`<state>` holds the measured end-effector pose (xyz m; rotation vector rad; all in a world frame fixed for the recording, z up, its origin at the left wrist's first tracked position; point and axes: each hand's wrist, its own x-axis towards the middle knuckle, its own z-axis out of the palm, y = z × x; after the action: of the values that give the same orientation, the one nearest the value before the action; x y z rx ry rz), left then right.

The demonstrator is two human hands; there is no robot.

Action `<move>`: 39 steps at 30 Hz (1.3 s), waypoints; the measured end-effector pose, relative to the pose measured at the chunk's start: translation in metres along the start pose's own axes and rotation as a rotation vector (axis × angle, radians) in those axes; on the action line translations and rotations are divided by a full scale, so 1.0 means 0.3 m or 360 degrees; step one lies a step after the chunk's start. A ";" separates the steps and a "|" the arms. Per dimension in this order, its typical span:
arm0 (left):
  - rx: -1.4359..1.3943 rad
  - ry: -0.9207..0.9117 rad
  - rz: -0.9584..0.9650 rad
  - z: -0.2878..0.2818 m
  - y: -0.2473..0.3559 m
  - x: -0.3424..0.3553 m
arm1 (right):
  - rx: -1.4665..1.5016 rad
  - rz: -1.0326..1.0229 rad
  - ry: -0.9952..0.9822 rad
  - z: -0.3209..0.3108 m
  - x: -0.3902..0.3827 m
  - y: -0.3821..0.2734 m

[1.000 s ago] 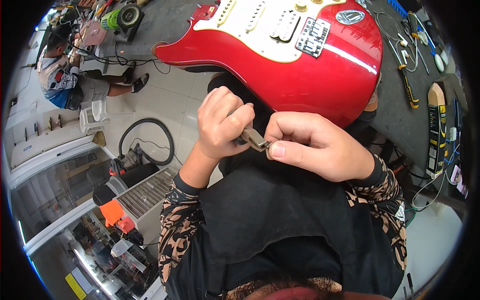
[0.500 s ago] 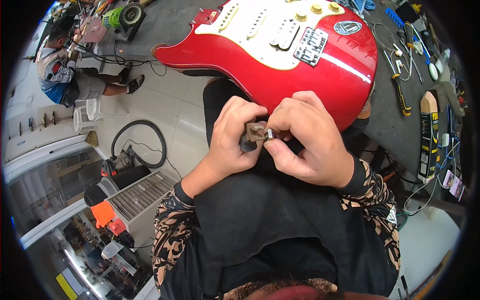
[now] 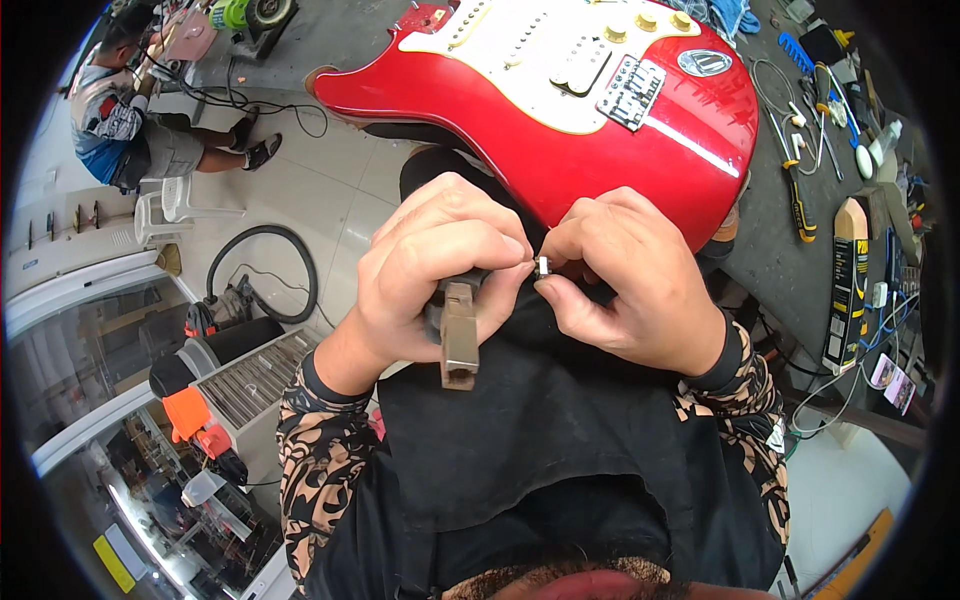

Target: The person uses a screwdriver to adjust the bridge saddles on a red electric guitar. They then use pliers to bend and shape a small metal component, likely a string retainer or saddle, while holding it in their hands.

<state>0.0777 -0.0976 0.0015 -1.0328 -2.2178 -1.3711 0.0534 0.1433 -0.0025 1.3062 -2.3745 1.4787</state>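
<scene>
One left hand (image 3: 425,250) wrapped around a metal-headed tool (image 3: 460,335), right hand (image 3: 635,285) pinching a small metal part (image 3: 543,267).

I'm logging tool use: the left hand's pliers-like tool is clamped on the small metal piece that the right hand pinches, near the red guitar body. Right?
Not clamped: in the head view, the pliers-like tool in the left hand points away, apart from the small metal piece, which the right hand does pinch, near the red guitar body.
</scene>
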 end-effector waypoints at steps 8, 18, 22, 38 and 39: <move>0.0040 0.0001 0.0063 0.018 -0.011 0.001 | -0.0097 -0.0028 -0.0007 0.004 -0.002 0.006; -0.0656 0.0373 -0.0797 0.065 0.036 -0.038 | -0.0428 -0.0176 0.0264 0.051 -0.016 0.025; -0.0941 0.0491 -0.1102 0.069 0.063 -0.037 | -0.0221 -0.0033 0.0359 0.089 -0.014 0.002; -0.1018 0.0359 -0.1097 0.049 0.033 -0.064 | 0.0370 0.0445 0.0268 0.078 -0.013 -0.029; -0.0910 0.0336 -0.0984 0.051 0.024 -0.076 | 0.0484 0.0561 0.0261 0.077 -0.019 -0.036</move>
<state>0.0997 -0.0915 -0.0154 -0.2948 -2.1079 -2.3459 0.0726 0.1272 -0.0099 0.7871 -2.4320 2.0213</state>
